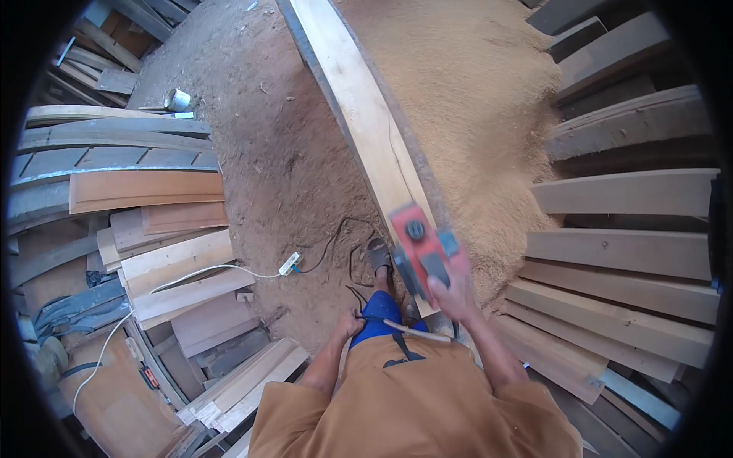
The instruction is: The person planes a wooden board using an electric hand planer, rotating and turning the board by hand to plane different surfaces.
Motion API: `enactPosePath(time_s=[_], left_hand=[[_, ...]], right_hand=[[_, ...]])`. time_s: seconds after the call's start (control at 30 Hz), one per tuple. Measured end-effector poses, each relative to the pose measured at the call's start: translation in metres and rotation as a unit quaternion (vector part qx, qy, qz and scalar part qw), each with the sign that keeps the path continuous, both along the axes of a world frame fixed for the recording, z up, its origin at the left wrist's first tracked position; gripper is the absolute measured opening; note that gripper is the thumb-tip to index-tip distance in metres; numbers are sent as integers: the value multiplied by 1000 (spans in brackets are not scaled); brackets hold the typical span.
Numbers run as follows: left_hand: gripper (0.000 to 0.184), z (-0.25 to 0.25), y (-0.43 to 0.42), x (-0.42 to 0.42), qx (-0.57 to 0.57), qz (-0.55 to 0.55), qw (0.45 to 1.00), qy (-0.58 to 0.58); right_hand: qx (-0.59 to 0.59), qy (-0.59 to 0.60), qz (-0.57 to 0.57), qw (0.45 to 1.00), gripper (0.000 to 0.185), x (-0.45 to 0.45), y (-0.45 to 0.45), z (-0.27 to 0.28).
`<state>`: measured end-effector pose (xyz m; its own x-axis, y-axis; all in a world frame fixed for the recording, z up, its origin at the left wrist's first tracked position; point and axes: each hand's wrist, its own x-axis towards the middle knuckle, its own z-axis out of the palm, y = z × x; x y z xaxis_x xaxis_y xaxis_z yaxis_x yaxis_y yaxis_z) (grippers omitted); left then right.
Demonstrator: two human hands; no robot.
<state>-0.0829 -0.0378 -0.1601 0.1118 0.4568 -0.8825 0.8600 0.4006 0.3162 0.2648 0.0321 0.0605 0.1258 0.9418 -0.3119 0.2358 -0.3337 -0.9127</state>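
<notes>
My right hand (452, 296) is wrapped round the handle of a red and dark electric planer (416, 233). The planer rests on the near end of a long pale board (355, 95), which lies lengthwise on a narrow bench (421, 169). A dark crack line runs along the board ahead of the tool. My left hand (350, 324) is closed low by the blue shorts, on a black power cord (369, 318); its fingers are partly hidden.
A white power strip (290, 264) lies on the dirt floor, joined to a white cable (206, 269). Sawdust (489, 99) heaps right of the bench. Stacked planks (622, 256) line the right; boards and panels (145, 191) fill the left. My sandalled foot (379, 254) is beside the bench.
</notes>
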Motion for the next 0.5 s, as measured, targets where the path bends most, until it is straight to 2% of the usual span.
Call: enactPosePath(time_s=[0.03,0.1,0.17,0.23,0.3,0.5], left_hand=[[20,1,-5,2,8,6,1000,3],[21,0,-14,9,24,19,1000,6],[21,-1,-15,17,21,-2,1000,3],[21,-5,-12,22,18,-9,1000,-1],[22,-20,-16,22,13,0,1000,-6],[19,-20,5,26,54,47,997,-10]], right_hand=[[-60,42,0,997,56,3,-40,-3],[-100,53,-2,994,67,6,-87,0],[-153,68,4,986,66,7,-106,-3],[-113,39,-17,993,62,-1,-96,-17],[-88,29,-22,995,61,-5,-53,-17],[-37,23,-13,999,64,-12,126,14]])
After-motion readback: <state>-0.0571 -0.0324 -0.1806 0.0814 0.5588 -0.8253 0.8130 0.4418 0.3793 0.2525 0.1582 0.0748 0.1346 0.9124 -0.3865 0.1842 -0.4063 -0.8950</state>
